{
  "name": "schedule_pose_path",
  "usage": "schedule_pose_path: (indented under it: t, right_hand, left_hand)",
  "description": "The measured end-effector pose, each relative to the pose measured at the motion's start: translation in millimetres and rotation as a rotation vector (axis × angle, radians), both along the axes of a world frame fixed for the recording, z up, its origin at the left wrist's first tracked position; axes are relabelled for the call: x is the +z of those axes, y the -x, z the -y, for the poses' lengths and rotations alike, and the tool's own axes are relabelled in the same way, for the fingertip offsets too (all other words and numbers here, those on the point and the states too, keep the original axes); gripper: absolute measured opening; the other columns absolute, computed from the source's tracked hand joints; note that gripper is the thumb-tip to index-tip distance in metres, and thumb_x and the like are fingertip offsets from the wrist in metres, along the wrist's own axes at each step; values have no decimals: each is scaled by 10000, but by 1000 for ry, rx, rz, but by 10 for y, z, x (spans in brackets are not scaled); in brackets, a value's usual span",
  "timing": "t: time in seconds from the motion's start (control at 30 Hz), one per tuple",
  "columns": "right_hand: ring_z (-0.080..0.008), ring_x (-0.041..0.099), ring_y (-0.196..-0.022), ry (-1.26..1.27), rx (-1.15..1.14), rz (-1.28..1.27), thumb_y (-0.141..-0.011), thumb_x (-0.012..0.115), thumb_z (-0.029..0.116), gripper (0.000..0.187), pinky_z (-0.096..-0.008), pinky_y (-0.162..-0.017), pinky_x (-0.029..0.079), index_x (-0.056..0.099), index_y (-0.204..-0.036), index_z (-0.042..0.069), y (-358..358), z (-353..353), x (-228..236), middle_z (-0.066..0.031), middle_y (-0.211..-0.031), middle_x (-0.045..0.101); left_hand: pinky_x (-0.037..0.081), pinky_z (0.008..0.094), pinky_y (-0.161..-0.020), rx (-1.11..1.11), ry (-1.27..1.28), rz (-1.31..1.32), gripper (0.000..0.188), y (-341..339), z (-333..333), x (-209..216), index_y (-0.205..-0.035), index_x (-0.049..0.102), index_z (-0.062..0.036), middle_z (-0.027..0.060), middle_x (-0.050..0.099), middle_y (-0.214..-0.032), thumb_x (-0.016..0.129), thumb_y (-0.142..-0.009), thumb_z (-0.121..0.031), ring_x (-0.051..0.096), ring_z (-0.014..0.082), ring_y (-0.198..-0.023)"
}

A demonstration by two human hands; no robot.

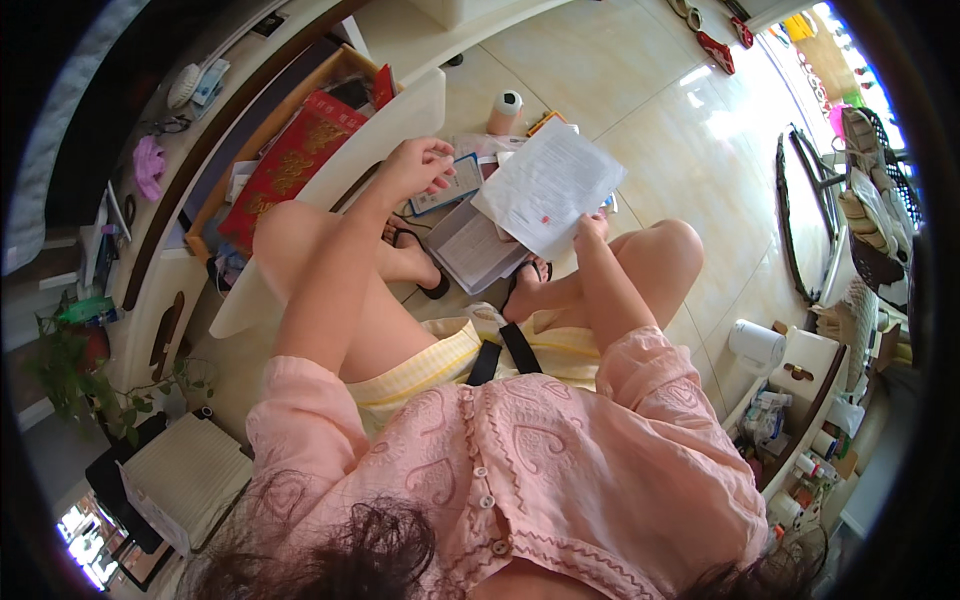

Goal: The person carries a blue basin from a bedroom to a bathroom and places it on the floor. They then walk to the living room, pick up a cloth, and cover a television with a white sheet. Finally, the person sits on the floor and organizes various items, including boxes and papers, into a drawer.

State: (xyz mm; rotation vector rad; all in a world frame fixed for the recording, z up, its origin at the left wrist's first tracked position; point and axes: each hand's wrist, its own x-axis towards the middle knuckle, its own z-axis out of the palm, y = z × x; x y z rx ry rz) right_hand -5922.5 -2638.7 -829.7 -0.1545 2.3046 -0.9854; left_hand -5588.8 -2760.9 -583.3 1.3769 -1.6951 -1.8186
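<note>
My right hand (592, 228) is closed on the near right edge of a white printed sheet of paper (550, 185), which has a small red mark near its lower part. The sheet is held over a stack of papers (470, 248) lying on the floor between my feet. My left hand (420, 166) hovers left of the sheet, its fingers loosely bent and a little apart, with nothing visible in them. Just past its fingertips lies a blue-edged card or booklet (448, 187), partly covered by other papers.
An open drawer (345, 70) at the left holds red folders with gold lettering (300, 155). A pinkish bottle with a black-and-white cap (505, 112) stands beyond the papers. Shoes on a rack (868, 190) and an open lower drawer (800, 370) are to the right.
</note>
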Motion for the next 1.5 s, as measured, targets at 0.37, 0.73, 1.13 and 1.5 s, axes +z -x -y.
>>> schedule_pose_path:
  t: [0.37,0.73,1.13,1.5]
  right_hand:
    - [-287,567,-802,467,756,-587,-716,506,60,256,-332,-716,448,563,-961,11,-1028,947,1643,-167,-937,579]
    - [-244,575,-848,887,1518,-373,-768,501,54,176,-308,-735,463,596,-916,46,-3113,2038,2725,-149,-951,553]
    - [-310,544,-882,489,1981,-383,-762,564,172,221,-370,-769,436,607,-941,49,-3640,2394,2110,-200,-905,563]
    - [-306,583,-844,253,2107,-434,-764,571,259,269,-376,-739,457,609,-964,82,-3714,2500,1796,-167,-880,609]
  left_hand:
    - [466,231,-516,180,345,-278,203,-538,-50,740,-964,543,22,79,615,-765,542,-824,-125,592,110,-627]
    - [463,284,-668,798,488,749,186,-3131,-583,-55,-962,601,-18,118,620,-877,504,-825,-97,601,160,-778]
    - [464,344,-722,1059,589,835,188,-3778,-769,-546,-930,615,-54,134,618,-849,495,-787,-75,590,275,-804]
    - [488,319,-621,962,-32,467,368,-3300,-401,-505,-911,585,30,103,628,-795,671,-711,-267,607,207,-753]
